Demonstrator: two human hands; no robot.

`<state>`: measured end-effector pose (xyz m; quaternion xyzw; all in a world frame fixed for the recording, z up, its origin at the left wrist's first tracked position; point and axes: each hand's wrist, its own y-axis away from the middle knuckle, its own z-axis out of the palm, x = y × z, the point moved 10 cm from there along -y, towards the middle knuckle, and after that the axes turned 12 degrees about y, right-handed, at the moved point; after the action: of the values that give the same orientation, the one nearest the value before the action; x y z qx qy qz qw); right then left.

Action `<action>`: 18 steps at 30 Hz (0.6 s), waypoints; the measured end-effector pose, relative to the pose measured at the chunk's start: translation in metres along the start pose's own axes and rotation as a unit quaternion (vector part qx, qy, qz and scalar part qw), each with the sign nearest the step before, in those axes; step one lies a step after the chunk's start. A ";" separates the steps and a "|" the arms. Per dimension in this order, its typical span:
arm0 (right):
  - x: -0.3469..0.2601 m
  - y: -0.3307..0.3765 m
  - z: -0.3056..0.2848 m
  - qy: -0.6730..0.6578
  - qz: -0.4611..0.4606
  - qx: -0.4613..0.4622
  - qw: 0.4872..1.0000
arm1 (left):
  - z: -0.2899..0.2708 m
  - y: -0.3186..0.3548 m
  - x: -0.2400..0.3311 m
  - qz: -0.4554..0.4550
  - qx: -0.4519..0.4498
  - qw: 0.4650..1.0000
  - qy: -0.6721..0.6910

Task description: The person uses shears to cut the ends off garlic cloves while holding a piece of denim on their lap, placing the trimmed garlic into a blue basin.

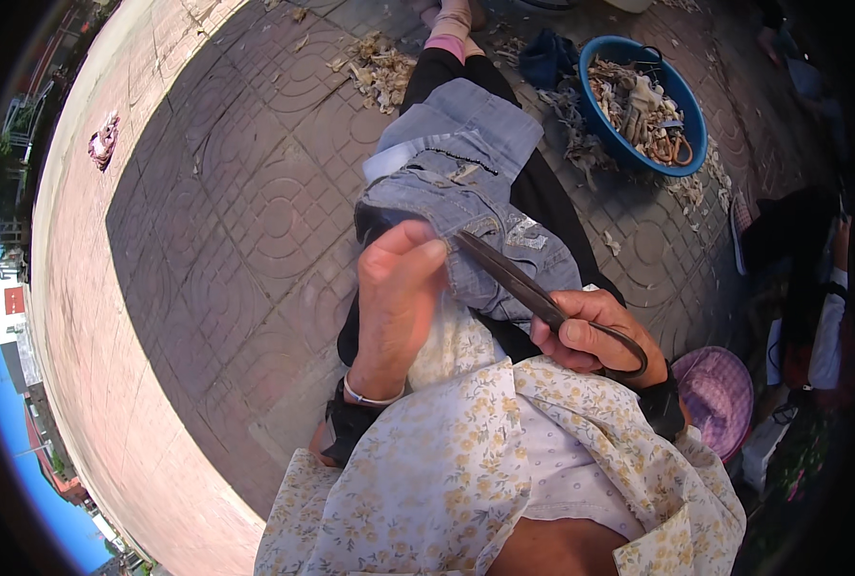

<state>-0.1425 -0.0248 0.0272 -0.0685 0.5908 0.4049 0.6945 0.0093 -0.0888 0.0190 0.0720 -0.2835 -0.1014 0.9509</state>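
Looks like mid-job: left hand (399, 288) pinches the denim piece (466, 192) on the lap, right hand (586, 336) grips dark shears (523, 283) with blades against the fabric. Blue basin (600, 130) already holds scraps, this piece still uncut.

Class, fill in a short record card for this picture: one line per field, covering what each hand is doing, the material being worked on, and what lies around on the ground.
Left hand: grips a fold of the blue denim garment
Right hand: holds dark metal shears, blades pointing at the denim
Garment: lies across the person's lap and legs
Blue basin: on the paving, upper right, holding cloth scraps
Loose scraps: scattered on the patterned paving
Purple hat: beside the right arm
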 end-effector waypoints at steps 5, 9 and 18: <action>0.001 0.002 0.001 0.008 0.016 0.008 1.000 | -0.001 0.002 0.002 0.010 0.004 1.000 -0.020; -0.001 0.003 0.003 0.016 0.027 0.000 0.999 | -0.004 0.003 0.003 0.018 0.011 0.999 -0.033; 0.003 0.004 0.004 -0.010 0.039 -0.014 0.999 | -0.009 0.004 0.005 0.032 0.032 0.995 -0.087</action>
<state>-0.1421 -0.0189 0.0272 -0.0508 0.5800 0.4410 0.6830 0.0192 -0.0857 0.0145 0.0844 -0.3706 -0.0672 0.9225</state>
